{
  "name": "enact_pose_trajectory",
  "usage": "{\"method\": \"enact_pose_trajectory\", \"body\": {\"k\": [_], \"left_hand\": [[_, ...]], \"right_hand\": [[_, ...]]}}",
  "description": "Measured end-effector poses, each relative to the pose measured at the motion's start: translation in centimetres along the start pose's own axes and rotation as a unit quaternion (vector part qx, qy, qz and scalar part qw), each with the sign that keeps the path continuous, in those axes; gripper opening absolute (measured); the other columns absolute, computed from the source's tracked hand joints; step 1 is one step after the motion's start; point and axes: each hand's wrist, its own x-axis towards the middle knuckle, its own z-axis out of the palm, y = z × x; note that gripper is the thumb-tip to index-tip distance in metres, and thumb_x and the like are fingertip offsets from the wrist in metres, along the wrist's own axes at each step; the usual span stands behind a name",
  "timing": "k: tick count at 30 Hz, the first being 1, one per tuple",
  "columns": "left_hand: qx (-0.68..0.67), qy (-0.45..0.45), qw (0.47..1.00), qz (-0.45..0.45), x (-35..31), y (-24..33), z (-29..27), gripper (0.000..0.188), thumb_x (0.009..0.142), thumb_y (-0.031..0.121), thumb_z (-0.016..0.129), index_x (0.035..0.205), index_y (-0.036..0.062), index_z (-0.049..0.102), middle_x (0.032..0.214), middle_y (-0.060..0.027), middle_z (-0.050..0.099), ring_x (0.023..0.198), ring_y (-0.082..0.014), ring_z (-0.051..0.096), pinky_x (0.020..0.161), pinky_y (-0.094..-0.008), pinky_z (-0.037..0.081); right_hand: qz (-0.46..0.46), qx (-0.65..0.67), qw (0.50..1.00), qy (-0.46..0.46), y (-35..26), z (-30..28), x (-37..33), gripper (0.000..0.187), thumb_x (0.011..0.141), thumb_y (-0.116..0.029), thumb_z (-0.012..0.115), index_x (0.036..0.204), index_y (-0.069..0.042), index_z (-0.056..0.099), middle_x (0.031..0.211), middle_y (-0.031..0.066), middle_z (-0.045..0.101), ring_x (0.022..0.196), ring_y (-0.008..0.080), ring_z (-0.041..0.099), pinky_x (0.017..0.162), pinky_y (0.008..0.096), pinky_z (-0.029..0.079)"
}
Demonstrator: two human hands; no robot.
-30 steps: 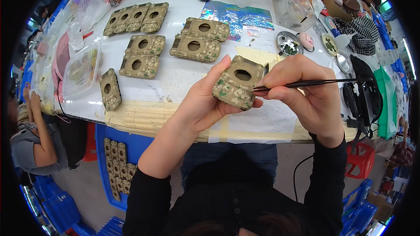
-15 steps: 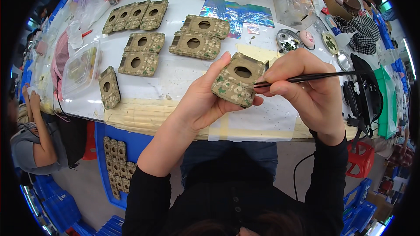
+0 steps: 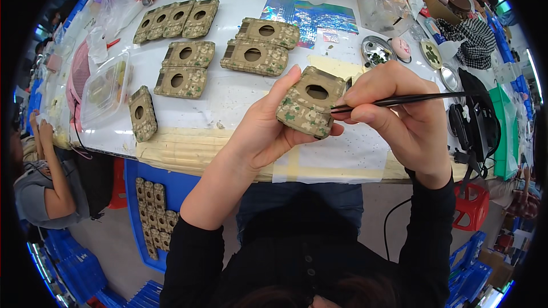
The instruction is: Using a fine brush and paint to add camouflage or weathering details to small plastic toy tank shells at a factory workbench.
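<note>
My left hand [image 3: 265,120] is closed around a camouflage-patterned model tank hull [image 3: 301,116], tan with green and brown patches and a round hole in its top. It is held tilted above the table's near edge. In my right hand [image 3: 402,111] is a pair of black tweezers [image 3: 419,98], pinched between thumb and fingers. The tweezer tips touch or nearly touch the hull's right side, by the hole; whether anything sits between them is too small to tell. More such hulls [image 3: 254,57] lie in groups on the table to the left and beyond.
A round metal tin [image 3: 377,51] with dark green bits stands right of a holographic sheet [image 3: 337,19]. A clear plastic box [image 3: 107,88] lies at left. Below the table edge, a blue tray [image 3: 135,211] holds several smaller camouflage parts. Another person's arm [image 3: 54,165] is at far left.
Almost nothing differs. The hull and both hands keep nearly the same place, with only a very slight shift of the tweezers and the view.
</note>
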Motion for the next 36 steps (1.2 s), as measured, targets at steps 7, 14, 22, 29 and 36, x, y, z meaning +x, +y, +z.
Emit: {"method": "enact_pose_trajectory", "body": {"k": [7,14,22,29,36], "left_hand": [[-0.013,-0.018,1.0,0.001,0.1,-0.05,-0.2,0.055,0.097,0.046,0.034,0.114,-0.0026,0.053,0.093,-0.0172,0.065,0.076,-0.0327,0.066,0.061,-0.0327,0.059],[-0.012,-0.008,1.0,0.001,0.04,-0.01,-0.09,0.056,0.097,0.046,0.033,0.114,-0.0034,0.052,0.093,-0.0173,0.065,0.076,-0.0329,0.066,0.061,-0.0326,0.059],[-0.006,0.002,1.0,0.001,0.07,-0.01,0.03,0.056,0.097,0.046,0.033,0.114,-0.0032,0.053,0.092,-0.0172,0.065,0.076,-0.0328,0.066,0.061,-0.0329,0.058],[0.002,0.004,1.0,0.003,0.01,0.01,0.05,0.056,0.097,0.046,0.033,0.114,-0.003,0.053,0.092,-0.0171,0.065,0.076,-0.0326,0.066,0.061,-0.0326,0.058],[0.004,0.005,1.0,0.001,-0.01,0.07,0.17,0.056,0.097,0.047,0.034,0.113,-0.0027,0.053,0.092,-0.0166,0.065,0.075,-0.0319,0.067,0.06,-0.0322,0.058]], "right_hand": [[0.017,0.029,0.999,0.004,0.31,-0.05,-0.38,0.012,0.086,-0.005,0.06,0.091,0.006,0.059,0.087,0.0143,0.06,0.081,0.0194,0.062,0.069,0.0274,0.053],[0.006,0.016,1.0,-0.003,0.36,-0.06,-0.37,0.013,0.086,-0.006,0.061,0.091,0.006,0.059,0.087,0.0143,0.06,0.08,0.019,0.062,0.068,0.0272,0.053],[0.007,0.004,1.0,-0.001,0.32,-0.1,-0.34,0.013,0.085,-0.007,0.063,0.091,0.005,0.06,0.086,0.0135,0.06,0.079,0.0181,0.061,0.067,0.0268,0.051],[0.008,0.002,1.0,0.001,0.37,0.01,-0.38,0.013,0.084,-0.007,0.063,0.09,0.005,0.06,0.087,0.0131,0.06,0.08,0.018,0.061,0.067,0.0264,0.051],[-0.007,-0.005,1.0,0.005,0.49,-0.05,-0.36,0.014,0.084,-0.008,0.065,0.09,0.003,0.061,0.086,0.0119,0.061,0.08,0.0178,0.061,0.069,0.0267,0.049]]}}
